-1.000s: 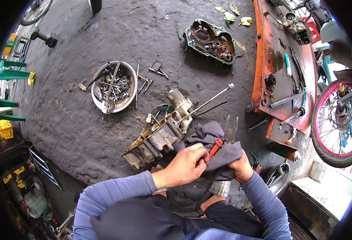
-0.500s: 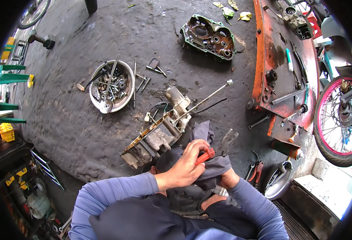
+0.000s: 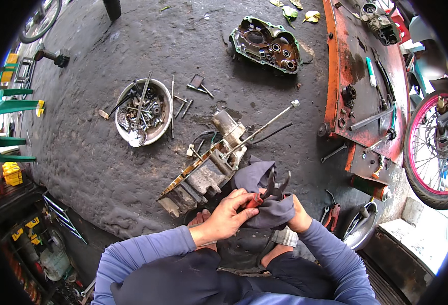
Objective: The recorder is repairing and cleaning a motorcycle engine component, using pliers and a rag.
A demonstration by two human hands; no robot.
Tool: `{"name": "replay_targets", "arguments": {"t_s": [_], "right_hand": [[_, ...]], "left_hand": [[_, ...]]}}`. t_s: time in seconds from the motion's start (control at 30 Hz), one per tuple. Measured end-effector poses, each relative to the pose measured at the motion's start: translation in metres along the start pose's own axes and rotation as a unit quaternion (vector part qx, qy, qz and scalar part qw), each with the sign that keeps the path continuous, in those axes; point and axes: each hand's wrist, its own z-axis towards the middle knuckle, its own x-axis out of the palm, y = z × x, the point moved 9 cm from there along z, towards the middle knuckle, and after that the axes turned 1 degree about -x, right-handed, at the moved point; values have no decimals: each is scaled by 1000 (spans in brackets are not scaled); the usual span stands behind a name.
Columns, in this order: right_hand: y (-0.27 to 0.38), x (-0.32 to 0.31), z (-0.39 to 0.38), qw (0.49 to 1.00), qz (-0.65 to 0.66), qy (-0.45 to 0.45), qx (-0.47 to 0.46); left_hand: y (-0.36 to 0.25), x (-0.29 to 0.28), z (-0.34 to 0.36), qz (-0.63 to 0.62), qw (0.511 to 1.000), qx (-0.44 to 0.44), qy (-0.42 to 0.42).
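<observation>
My left hand (image 3: 226, 216) is closed on the red handle of dark-jawed pliers (image 3: 254, 201), whose jaws stand open, pointing away from me. My right hand (image 3: 297, 217) grips a dark grey cloth (image 3: 270, 213) bunched around the pliers, its fingers partly hidden in the cloth. Just beyond and left of my hands lies a dirty metal engine case (image 3: 203, 180) with a cylinder (image 3: 226, 127) and long studs. Higher up lie an open crankcase half (image 3: 263, 46) with a green rim and a white bowl (image 3: 126, 133) of small metal parts.
At right are an orange metal bench (image 3: 331, 101) with tools, a spray can (image 3: 369, 185), red-handled pliers (image 3: 333, 216) and a pink-rimmed wheel (image 3: 432, 188). Green plastic chairs (image 3: 13, 104) and yellow bins (image 3: 11, 173) stand at left. Loose rods (image 3: 186, 107) lie beside the bowl.
The pliers have tilted and turned in the cloth, their jaws now darker and lower. My left hand has shifted slightly down and left; my right hand has moved a little left.
</observation>
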Motion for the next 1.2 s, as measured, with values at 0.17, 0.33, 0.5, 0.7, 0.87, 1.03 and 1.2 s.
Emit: {"name": "replay_targets", "arguments": {"t_s": [0.17, 0.33, 0.5, 0.7, 0.87, 1.03, 1.2], "right_hand": [[-17, 6, -7, 964, 243, 12, 108], [22, -14, -1, 969, 222, 24, -104], [15, -36, 17, 969, 245, 19, -4], [65, 19, 23, 904, -408, -75, -105], [51, 44, 29, 814, -556, -142, -92], [63, 53, 37, 845, -513, -106, -108], [52, 45, 41, 877, -457, -58, -136]], "left_hand": [[-41, -24, -10, 91, 995, 25, 20], [-139, -85, -21, 485, 831, 237, -134], [-79, -105, -3, 441, 883, 94, -135], [-79, -107, -4, 435, 888, 115, -97], [-79, -108, -2, 414, 895, 126, -106], [-79, -110, -1, 390, 907, 118, -102], [-77, -111, 0, 371, 914, 122, -106]]}}
